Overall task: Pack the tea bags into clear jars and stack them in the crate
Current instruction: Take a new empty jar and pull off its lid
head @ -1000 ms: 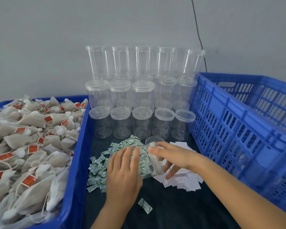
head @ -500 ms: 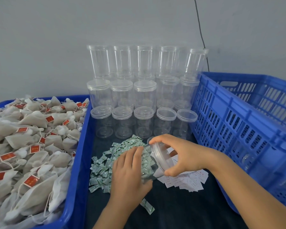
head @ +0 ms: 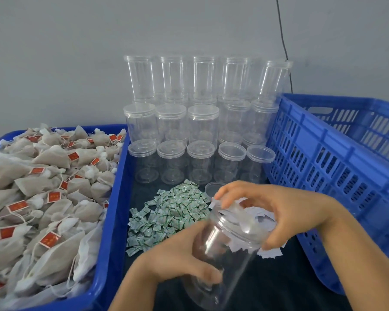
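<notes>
My left hand [head: 180, 254] grips the body of a clear empty jar [head: 222, 261], tilted with its mouth up and to the right. My right hand [head: 276, 212] curls round the jar's clear lid [head: 240, 221] at the mouth. Beige tea bags [head: 43, 198] with red tags fill a blue tray [head: 112, 221] on the left. An empty blue slotted crate [head: 323, 167] stands on the right.
Rows of clear lidded jars [head: 200, 131] are stacked three high against the grey wall. On the dark surface lie a pile of small green-white sachets [head: 166, 216], white paper slips [head: 270, 252] and a loose clear lid [head: 212, 188]. A black cable hangs down the wall.
The jar has been lifted off the sachet pile and brought nearer to me, tilted more upright. My right hand has stayed on its lid.
</notes>
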Demonstrator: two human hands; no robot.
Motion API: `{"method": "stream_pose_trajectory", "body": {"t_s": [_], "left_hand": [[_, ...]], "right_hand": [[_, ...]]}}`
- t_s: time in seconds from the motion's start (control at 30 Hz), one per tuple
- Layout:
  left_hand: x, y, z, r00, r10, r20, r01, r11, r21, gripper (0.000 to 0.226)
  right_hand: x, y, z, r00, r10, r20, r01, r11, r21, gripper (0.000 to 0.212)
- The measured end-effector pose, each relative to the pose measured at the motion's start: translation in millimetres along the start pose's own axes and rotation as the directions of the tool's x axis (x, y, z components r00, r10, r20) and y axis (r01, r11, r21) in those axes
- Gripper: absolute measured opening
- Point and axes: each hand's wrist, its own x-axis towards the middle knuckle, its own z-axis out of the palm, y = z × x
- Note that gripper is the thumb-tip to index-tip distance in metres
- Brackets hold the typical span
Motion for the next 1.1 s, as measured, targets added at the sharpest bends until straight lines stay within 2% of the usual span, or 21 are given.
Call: {"method": "stream_pose_trajectory", "body": {"t_s": [0.07,0.13,0.2,0.27,0.33,0.4,0.47,0.53,0.67,0.77,0.93,1.1], "left_hand": [[-1.6,-3.9,0.1,0.996,0.026,0.081,-0.009,0.980,-0.196,0.102],[0.0,-10.3,-1.3,0.999,0.029,0.023,-0.021,0.960,-0.279,0.109],[2.3,-15.6,-1.7,0.990,0.021,-0.140,-0.053,0.971,-0.232,0.108],[4.5,-17.4,-1.0,0.957,0.026,-0.287,-0.079,0.982,-0.172,0.104],[8.3,-17.4,2.0,0.896,0.035,-0.443,-0.113,0.982,-0.152,0.098],[13.0,-18.0,4.7,0.760,0.045,-0.648,-0.155,0.981,-0.114,0.087],[15.9,-19.4,5.7,0.646,0.075,-0.759,-0.202,0.976,-0.076,0.084],[14.6,-19.0,7.4,0.598,0.115,-0.793,-0.221,0.975,-0.024,0.084],[4.9,-18.4,10.0,0.544,0.192,-0.817,-0.251,0.966,0.059,0.083],[-2.0,-17.8,10.2,0.549,0.205,-0.810,-0.222,0.970,0.096,0.083],[-4.5,-21.7,10.2,0.542,0.193,-0.818,-0.199,0.975,0.098,0.087],[-0.3,-23.6,13.5,0.560,0.181,-0.808,-0.185,0.979,0.090,0.093]], "right_hand": [[-3.6,4.9,-6.6,0.989,-0.123,-0.076,0.136,0.971,0.194,0.078],[-4.7,16.0,-13.1,0.961,-0.164,-0.223,0.240,0.896,0.374,0.082],[0.8,32.8,-13.8,0.905,-0.050,-0.421,0.279,0.819,0.502,0.081],[13.1,54.6,-8.4,0.813,0.142,-0.564,0.266,0.772,0.577,0.075],[27.4,74.0,0.5,0.708,0.324,-0.627,0.145,0.803,0.579,0.069],[41.8,89.9,12.7,0.571,0.483,-0.664,-0.040,0.824,0.565,0.063],[57.5,105.6,25.8,0.429,0.558,-0.710,-0.168,0.822,0.544,0.058],[73.1,121.2,38.4,0.346,0.576,-0.741,-0.301,0.816,0.494,0.056],[94.7,144.3,52.6,0.301,0.611,-0.733,-0.555,0.737,0.386,0.063],[102.5,149.8,52.6,0.277,0.561,-0.780,-0.702,0.672,0.234,0.065],[104.2,157.3,47.9,0.305,0.586,-0.751,-0.807,0.578,0.123,0.077],[104.3,158.9,46.5,0.322,0.617,-0.719,-0.822,0.558,0.111,0.080]]}}
